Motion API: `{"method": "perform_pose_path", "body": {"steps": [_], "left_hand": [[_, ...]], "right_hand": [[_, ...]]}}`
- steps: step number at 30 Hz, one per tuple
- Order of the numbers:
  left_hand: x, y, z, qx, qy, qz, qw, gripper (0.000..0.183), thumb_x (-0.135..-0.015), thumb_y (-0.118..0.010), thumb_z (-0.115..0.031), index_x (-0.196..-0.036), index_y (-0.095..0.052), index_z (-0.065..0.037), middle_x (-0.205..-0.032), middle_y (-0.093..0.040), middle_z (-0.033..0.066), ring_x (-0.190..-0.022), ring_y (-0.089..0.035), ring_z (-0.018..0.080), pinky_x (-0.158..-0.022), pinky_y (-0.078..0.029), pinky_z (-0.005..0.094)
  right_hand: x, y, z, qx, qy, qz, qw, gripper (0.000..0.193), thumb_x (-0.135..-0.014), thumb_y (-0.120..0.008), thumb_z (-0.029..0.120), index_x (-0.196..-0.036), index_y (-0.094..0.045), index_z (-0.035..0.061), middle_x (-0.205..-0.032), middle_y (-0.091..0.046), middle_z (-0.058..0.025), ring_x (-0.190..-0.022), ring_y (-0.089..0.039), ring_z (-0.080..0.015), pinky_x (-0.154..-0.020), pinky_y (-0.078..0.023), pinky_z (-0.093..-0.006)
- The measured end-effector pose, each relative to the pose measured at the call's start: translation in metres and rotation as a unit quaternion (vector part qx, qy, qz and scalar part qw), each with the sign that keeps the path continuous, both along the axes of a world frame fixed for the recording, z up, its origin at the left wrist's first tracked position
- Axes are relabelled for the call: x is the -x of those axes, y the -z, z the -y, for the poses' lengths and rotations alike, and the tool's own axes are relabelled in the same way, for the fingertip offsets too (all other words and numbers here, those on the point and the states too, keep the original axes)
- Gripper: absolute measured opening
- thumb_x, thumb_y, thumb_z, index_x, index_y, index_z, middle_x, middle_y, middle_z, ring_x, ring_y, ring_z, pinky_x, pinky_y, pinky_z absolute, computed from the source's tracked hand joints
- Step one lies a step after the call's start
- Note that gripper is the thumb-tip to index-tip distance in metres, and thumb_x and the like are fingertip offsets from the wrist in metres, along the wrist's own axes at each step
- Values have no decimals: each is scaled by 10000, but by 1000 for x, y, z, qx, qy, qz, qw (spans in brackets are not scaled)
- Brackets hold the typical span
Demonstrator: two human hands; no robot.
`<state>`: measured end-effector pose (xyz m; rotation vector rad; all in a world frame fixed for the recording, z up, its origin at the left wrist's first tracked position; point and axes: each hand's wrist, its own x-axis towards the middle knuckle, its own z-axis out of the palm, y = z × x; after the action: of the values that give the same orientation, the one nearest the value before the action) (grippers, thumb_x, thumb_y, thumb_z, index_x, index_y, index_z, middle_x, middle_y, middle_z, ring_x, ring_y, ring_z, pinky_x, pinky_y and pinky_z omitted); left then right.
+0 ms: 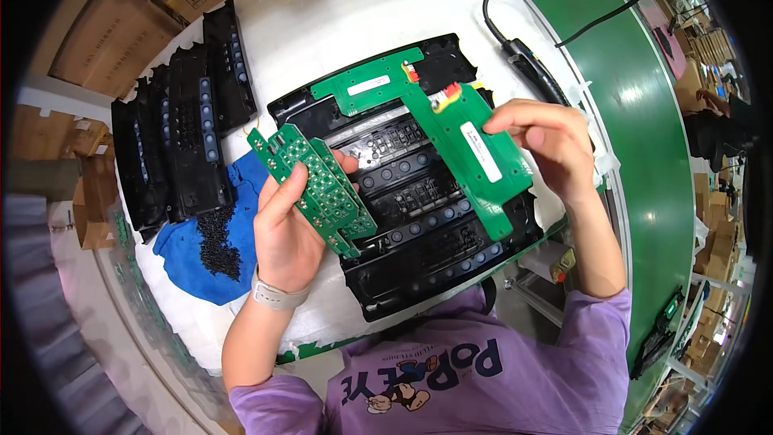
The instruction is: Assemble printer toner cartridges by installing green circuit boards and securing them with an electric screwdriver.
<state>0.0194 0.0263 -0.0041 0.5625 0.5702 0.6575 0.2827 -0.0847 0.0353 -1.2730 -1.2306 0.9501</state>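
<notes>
- Grasping green circuit boards (310, 185), apparently more than one, in the left hand (290, 234); component side upward, with the thumb across the near face and fingers around the far edge, probably to keep the layers together.
- Pinching the right edge of a labelled green board (463, 153) between thumb and fingertips of the right hand (564, 145), seemingly to spare its face; with other fingers loosely curled.
- Holding both forearms inward from the lower corners, with elbows bent and wide, the left wrist banded by a pale strap (278, 296).
- Beneath the held boards, black ribbed panels (403, 177) in a row, probably side by side for easy reach; on the farthest, another green board (354, 101).
- To the left, more black panels (193, 129) grouped together.
- Just beside those, small black pieces (219, 246) heaped on a blue cloth (185, 262), perhaps against scattering.
- At upper right, a corded black tool (535, 68) on the white table (322, 0), near the right hand.
</notes>
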Motion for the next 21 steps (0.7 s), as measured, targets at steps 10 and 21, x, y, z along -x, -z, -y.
{"method": "perform_pose_path", "body": {"steps": [10,21], "left_hand": [[2,10,5,25,-60,19,998,281,-877,-451,-248,-1014,-524,-14,-912,-585,134,-868,-568,241,-721,-476,352],[1,14,3,21,-39,47,998,287,-828,-500,-291,-987,-495,-52,-765,-500,113,-701,-479,215,-578,-421,334]], "right_hand": [[19,17,-70,-13,-79,207,975,409,-722,-592,-27,-1123,-541,37,-835,-646,-160,-807,-641,-250,-737,-481,-311],[25,37,-74,-25,-153,226,962,202,-745,-554,-16,-936,-618,-32,-915,-637,-178,-849,-615,-323,-747,-484,-351]]}}
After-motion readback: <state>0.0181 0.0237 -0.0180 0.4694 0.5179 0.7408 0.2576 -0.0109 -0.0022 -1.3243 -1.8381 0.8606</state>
